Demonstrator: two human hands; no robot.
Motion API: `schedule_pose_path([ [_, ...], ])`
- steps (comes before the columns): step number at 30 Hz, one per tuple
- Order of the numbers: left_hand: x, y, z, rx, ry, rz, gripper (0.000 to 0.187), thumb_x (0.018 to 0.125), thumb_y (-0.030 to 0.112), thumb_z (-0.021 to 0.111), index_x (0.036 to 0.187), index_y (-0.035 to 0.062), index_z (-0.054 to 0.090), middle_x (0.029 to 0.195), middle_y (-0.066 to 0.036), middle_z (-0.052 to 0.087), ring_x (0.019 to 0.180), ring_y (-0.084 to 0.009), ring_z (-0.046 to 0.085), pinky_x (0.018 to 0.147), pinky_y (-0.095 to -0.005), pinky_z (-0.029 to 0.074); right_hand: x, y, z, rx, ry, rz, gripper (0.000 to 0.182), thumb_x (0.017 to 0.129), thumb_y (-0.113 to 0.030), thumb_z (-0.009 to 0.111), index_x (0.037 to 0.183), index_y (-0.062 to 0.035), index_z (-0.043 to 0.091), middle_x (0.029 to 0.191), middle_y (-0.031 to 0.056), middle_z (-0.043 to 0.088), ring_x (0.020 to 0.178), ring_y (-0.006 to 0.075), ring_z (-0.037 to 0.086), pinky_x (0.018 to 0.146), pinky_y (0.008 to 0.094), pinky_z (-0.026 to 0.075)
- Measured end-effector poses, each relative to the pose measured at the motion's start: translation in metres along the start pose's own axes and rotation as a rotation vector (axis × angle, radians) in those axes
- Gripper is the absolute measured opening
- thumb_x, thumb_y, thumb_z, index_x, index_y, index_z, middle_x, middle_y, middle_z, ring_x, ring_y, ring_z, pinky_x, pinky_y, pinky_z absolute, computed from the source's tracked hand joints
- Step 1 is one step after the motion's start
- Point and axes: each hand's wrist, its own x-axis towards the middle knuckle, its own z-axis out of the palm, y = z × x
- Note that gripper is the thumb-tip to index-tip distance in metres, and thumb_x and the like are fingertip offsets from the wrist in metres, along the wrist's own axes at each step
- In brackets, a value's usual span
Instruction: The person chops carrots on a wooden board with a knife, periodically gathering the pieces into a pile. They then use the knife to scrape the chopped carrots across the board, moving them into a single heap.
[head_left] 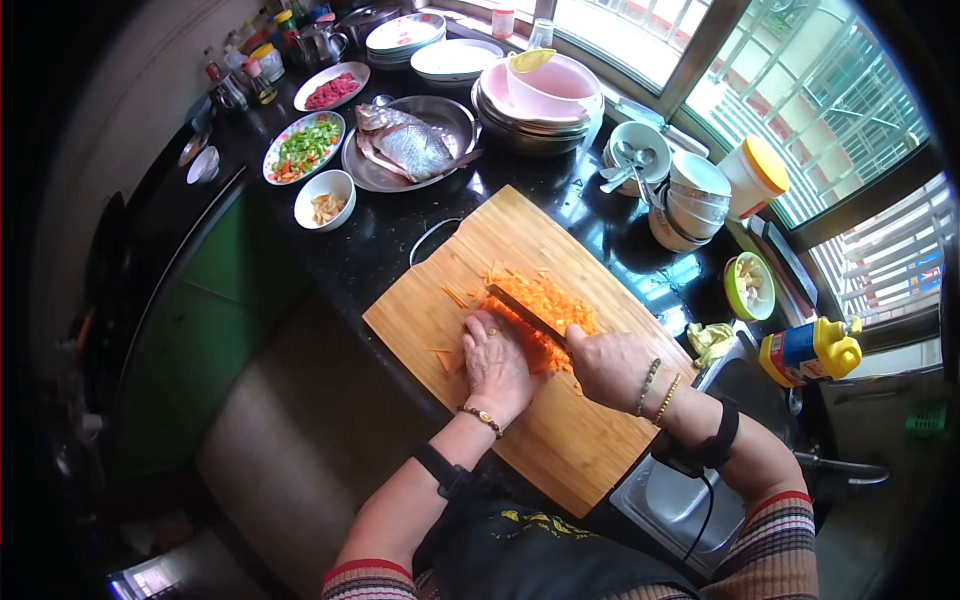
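Observation:
A wooden cutting board [575, 450] lies on the dark counter with a pile of shredded carrot [545, 297] at its middle. My right hand [612, 368] is closed round the handle of a kitchen knife [528, 316], whose dark blade stands edge-down in the carrot. Just left of the blade, my left hand [493, 368] presses down with bent fingers on carrot shreds beside the knife. Its fingertips are partly hidden. A few loose carrot strips [455, 296] lie on the board to the left.
Beyond the board are a whole fish on a metal plate [352, 170], a plate of chopped vegetables [304, 147], red meat [332, 92] and a small white bowl [324, 200]. Stacked bowls [692, 205] stand at the right. Near the sink [690, 505] are a yellow bottle [810, 352] and a cloth [711, 343].

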Motion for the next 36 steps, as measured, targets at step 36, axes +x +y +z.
schedule_pose_path([
  [36,0.000,-0.001,-0.001,0.058,-0.046,0.010,0.092,0.064,0.057,0.071,0.119,-0.0108,0.045,0.125,-0.025,0.042,0.118,-0.0365,0.034,0.096,-0.0400,0.031,0.003,0.013,0.035,0.151,0.247,0.028,0.018,0.085,-0.014,0.056,0.086,-0.0021,0.043,0.056,0.0202,0.054,0.052,0.0387,0.056,0.049,0.0468,0.043],
])
